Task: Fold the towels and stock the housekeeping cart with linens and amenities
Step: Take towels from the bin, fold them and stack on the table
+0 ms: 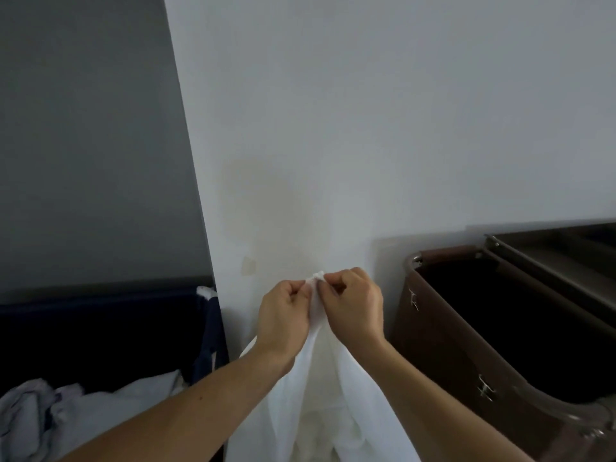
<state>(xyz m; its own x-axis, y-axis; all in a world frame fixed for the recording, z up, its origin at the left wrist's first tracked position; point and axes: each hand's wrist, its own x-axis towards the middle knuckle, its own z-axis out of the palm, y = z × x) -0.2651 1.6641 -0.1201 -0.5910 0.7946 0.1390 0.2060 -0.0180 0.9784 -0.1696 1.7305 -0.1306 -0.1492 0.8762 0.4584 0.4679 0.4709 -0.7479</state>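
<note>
- Against the pale wall: left hand (283, 316) and right hand (353, 303) side by side, fingers (308, 286) pinching the top corner of a white cloth (313, 378).
- Cloth hangs between the forearms.
- Brown cart bin (443, 331) at right.

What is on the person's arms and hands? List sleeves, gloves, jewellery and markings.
Nothing is worn on either. The left hand and right hand are bare, with no gloves or rings visible. The left forearm and right forearm are bare down to the frame's bottom edge, with no sleeve, watch, bracelet or markings in view.
</note>
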